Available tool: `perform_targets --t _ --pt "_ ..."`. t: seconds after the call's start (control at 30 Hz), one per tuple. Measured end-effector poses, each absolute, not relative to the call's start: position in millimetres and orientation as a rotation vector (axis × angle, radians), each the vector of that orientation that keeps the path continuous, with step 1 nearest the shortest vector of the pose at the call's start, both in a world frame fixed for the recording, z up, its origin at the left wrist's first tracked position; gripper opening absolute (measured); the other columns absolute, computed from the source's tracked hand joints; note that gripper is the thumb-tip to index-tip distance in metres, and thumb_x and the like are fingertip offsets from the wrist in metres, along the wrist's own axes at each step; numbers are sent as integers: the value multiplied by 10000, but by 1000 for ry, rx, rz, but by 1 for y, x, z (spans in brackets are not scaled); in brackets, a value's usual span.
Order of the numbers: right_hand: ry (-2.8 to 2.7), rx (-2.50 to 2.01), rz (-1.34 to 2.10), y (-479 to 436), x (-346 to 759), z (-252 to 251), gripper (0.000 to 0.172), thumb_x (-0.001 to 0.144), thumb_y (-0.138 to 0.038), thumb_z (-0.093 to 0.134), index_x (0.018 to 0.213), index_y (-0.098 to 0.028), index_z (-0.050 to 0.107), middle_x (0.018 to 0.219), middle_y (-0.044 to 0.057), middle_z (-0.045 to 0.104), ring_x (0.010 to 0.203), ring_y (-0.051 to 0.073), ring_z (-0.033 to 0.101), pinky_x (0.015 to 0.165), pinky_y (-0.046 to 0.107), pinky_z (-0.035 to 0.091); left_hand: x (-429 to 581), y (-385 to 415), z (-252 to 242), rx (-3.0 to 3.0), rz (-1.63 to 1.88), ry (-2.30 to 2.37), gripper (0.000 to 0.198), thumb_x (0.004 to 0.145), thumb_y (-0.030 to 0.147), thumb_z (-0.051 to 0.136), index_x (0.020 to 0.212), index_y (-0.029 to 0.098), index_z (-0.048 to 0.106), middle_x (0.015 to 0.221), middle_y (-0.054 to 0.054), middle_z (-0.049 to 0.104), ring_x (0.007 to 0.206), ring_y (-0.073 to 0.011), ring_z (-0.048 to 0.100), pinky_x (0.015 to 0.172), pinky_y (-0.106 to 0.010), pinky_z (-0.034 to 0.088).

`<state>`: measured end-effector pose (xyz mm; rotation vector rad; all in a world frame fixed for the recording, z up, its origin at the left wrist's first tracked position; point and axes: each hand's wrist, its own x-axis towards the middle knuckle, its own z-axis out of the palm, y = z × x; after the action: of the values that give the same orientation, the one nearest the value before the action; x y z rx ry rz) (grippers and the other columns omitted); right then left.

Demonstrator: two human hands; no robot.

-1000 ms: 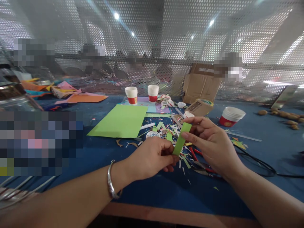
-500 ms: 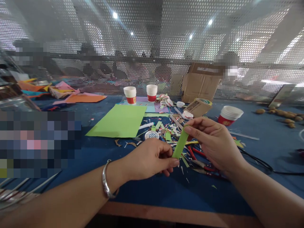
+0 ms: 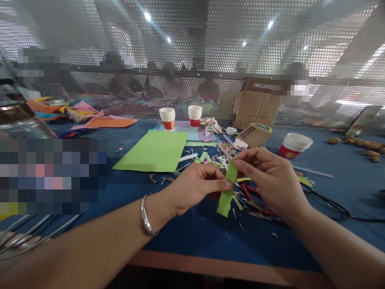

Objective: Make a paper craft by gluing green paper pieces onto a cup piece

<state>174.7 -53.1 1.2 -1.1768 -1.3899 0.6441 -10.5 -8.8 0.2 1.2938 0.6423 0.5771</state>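
Between my two hands hangs a short green paper strip, its lower end ragged. My right hand pinches its top end between thumb and fingers. Lower down, my left hand, with a silver bangle at the wrist, grips the strip around its middle. Beneath the hands lie paper scraps, and pliers with red handles rest partly behind my right hand. To the left, a large green paper sheet lies flat on the blue table.
Stacked paper cups stand at the back, with another stack at the right. A cardboard box leans near the perforated metal screen. Coloured paper lies at the left, black cable at the right.
My left hand has slid up the strip from its lower end to its middle, so the bottom end now hangs free. My right hand keeps its pinch at the top.
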Motion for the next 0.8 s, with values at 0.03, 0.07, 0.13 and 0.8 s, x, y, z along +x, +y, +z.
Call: perform_targets --t 0.03,0.07,0.13,0.8 --pt "-1396 -1204 557 -54 175 2 90 876 -307 755 894 -221 733 742 -22 715 641 105 644 603 211 511 -12 -10 1 1221 590 647 269 678 300 879 665 129 672 645 18 623 589 -76 544 604 -222 430" --pt "-1421 -1230 449 -56 175 3 71 885 -290 745 904 -223 730 749 -21 717 638 107 644 608 220 512 -13 -10 2 1153 614 654 267 670 293 888 667 130 676 654 21 628 595 -72 552 597 -212 431" --pt "-1554 -1237 208 -59 175 4 35 895 -223 729 930 -222 724 789 -13 721 669 112 646 653 241 519 -14 -9 4 1030 669 674 254 675 273 892 675 134 679 660 34 621 599 -58 554 576 -188 424" --pt "-2017 -989 46 -62 170 -4 159 930 -124 635 1041 -213 708 1007 77 678 945 214 639 829 367 514 -13 -7 5 998 815 702 150 739 251 834 774 148 732 746 3 696 688 -105 646 623 -199 508"
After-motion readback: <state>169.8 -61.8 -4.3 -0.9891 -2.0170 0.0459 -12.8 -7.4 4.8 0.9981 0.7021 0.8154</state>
